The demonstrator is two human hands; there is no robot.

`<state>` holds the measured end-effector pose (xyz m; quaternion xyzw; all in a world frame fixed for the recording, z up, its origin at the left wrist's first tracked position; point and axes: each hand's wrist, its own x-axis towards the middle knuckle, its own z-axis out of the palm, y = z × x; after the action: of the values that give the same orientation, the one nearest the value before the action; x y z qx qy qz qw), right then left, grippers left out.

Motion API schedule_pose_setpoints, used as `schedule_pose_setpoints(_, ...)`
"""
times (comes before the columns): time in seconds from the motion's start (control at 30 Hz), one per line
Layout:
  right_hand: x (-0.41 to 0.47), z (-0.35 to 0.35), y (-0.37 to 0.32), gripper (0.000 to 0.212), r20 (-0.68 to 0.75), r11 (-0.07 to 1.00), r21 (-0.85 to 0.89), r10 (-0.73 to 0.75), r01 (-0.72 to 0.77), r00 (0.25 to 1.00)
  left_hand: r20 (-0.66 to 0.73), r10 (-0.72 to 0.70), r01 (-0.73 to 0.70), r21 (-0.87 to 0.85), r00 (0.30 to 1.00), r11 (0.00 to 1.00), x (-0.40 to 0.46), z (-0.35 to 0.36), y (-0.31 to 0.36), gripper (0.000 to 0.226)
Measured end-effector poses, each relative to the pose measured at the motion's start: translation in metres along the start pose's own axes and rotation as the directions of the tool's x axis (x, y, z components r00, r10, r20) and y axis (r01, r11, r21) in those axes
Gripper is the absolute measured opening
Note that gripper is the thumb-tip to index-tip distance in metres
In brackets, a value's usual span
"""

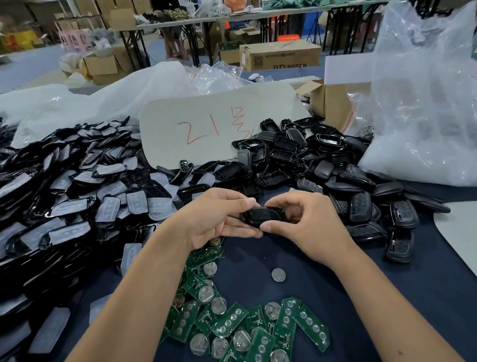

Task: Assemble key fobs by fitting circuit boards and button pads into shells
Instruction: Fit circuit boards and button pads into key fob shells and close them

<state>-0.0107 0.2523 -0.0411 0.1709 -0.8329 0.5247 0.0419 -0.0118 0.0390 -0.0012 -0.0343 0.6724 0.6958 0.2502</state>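
A black key fob sat above the dark tabletop, pinched between the left hand and right hand, whose fingers hid its ends. Green circuit boards lay below; the forearm covered some.

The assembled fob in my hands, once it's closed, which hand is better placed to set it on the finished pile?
Probably the right hand. Both hands grip the fob, but the finished fobs lie just to its right, while the left hand sits nearer the unfilled shells.
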Motion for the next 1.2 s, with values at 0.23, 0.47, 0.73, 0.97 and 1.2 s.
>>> schedule_pose_setpoints(0.23,0.0002,-0.0004,-0.0006,0.029,-0.002,1.000,-0.024,0.005,-0.005,1.000,-0.028,0.021,-0.023,-0.059,0.999,0.998,0.0001,0.0001,-0.0002,0.023)
schedule_pose_setpoints(0.47,0.0003,-0.0012,-0.0016,0.029,0.005,1.000,0.000,0.029,-0.029,1.000,-0.053,0.034,-0.037,-0.057,0.998,0.998,0.0007,0.0010,-0.0003,0.016)
schedule_pose_setpoints(0.73,-0.0005,-0.0014,-0.0029,0.021,-0.024,0.999,0.036,0.027,-0.026,0.999,-0.078,0.080,-0.086,-0.069,0.994,0.994,0.0037,0.0011,-0.0038,0.011)
schedule_pose_setpoints(0.97,0.0007,-0.0022,-0.0020,0.010,-0.068,0.968,0.248,0.057,-0.038,0.996,-0.097,0.288,-0.286,0.037,0.953,0.957,0.0073,0.0018,-0.0070,0.019)
schedule_pose_setpoints(1.2,0.0013,-0.0043,-0.0012,0.016,-0.109,0.920,0.392,0.051,-0.004,0.993,-0.138,0.501,-0.471,0.202,0.855,0.859,0.0091,0.0066,-0.0078,0.021)
